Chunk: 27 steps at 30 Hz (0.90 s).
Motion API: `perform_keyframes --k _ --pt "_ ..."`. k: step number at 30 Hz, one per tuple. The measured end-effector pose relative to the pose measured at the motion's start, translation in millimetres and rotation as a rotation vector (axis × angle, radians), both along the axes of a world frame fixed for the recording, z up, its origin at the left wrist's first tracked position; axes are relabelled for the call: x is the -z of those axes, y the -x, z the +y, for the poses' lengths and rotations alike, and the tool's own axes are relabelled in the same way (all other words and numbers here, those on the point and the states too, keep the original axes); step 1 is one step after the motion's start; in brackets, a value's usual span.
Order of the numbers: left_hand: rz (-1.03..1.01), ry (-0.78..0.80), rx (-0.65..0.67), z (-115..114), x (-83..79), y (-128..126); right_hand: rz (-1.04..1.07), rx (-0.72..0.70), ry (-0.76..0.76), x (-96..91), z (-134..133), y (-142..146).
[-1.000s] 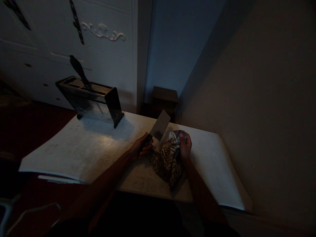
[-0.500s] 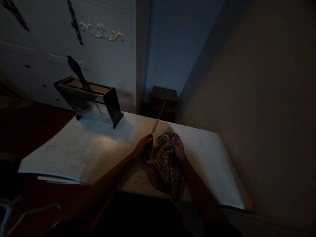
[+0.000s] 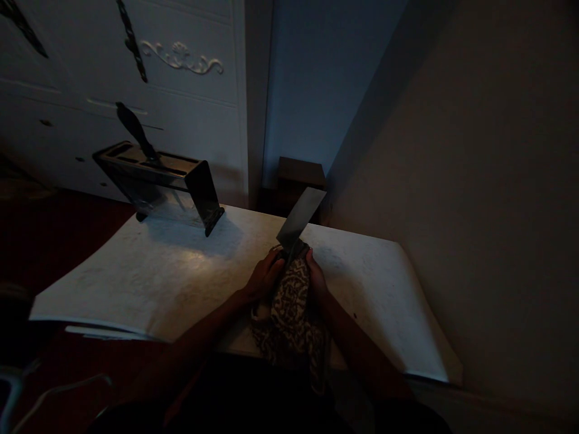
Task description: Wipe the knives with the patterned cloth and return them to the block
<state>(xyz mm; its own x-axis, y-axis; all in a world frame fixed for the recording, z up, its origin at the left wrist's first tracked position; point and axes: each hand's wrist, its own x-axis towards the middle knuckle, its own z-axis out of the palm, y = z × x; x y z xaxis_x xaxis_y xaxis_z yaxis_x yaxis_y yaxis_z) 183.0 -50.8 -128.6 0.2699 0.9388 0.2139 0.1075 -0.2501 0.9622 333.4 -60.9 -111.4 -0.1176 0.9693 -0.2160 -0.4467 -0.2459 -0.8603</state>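
Note:
A cleaver (image 3: pixel 301 216) with a broad, flat blade points up and away from me over the table's far edge. My left hand (image 3: pixel 266 274) is closed round its handle, which is mostly hidden by fingers and fabric. Bunched at the base of the blade is a brown and cream patterned cloth (image 3: pixel 291 295), its lower end hanging toward the near edge. My right hand (image 3: pixel 316 274) grips this cloth from the right side, its fingers largely behind the fabric.
A knife block (image 3: pixel 199 187) with clear sides stands at the table's back left, holding a black-handled knife (image 3: pixel 136 128). The pale tabletop (image 3: pixel 181 283) is lit from the left. Behind are a white cabinet (image 3: pixel 199 120), a small brown box-like piece (image 3: pixel 301 172) and a wall (image 3: pixel 474 211) at right.
The cleaver has turned from edge-on to showing its broad face. My right hand has brought the cloth left, against the base of the blade, beside my left hand.

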Motion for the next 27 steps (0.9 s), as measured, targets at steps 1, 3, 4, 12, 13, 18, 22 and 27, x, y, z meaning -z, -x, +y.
perform_keyframes --k 1,3,4,12,13,18,22,27 --pt "0.032 -0.007 -0.016 0.0 0.1 -0.5 0.031 -0.037 0.038 0.1 -0.9 1.2" --pt "0.089 -0.005 -0.052 0.0 0.5 -1.2 0.066 -0.08 0.085 0.5 -2.5 2.6" --pt "0.116 0.002 -0.068 0.0 0.6 -1.6 0.067 -0.083 0.091 0.8 -3.3 3.1" --pt "0.272 -0.013 -0.082 0.8 5.1 -2.4 0.008 -0.084 0.082 7.8 -8.1 9.8" --pt "0.261 -0.038 -0.07 0.4 5.8 -2.7 -0.003 -0.081 0.078 9.8 -7.1 9.8" --pt "0.249 -0.114 -0.041 -2.9 6.7 -8.3 -0.101 -0.024 0.059 17.1 2.2 6.5" --pt "0.236 -0.129 -0.031 -4.8 7.8 -15.8 -0.175 0.088 0.014 13.3 6.1 5.6" --pt "0.333 -0.205 -0.026 -5.1 9.0 -19.8 -0.176 0.145 -0.003 8.9 6.0 4.0"
